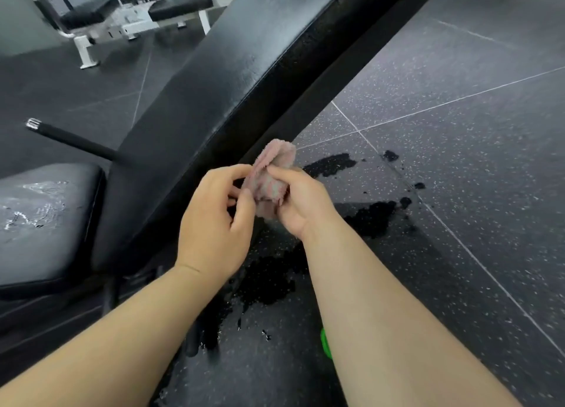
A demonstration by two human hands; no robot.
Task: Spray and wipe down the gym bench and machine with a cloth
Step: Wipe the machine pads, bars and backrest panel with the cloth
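Our right hand (301, 204) grips the bunched pink cloth (272, 177), fingers curled round it. Our left hand (214, 220) pinches its left edge. Just beyond both hands: the inclined bench pad (214, 85). Left of the left hand: the seat pad (46, 217), wet. Right of the right hand: dark wet patches (373, 217) on the floor (458, 131).

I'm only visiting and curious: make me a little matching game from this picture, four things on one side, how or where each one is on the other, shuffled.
Things:
1 cloth
2 seat pad
3 floor
4 green object

States:
A partly hidden behind the right forearm
B speckled, with dark wet patches
C pinched by left hand and right hand
D glistening with liquid on top

Pairs: 1-C, 2-D, 3-B, 4-A
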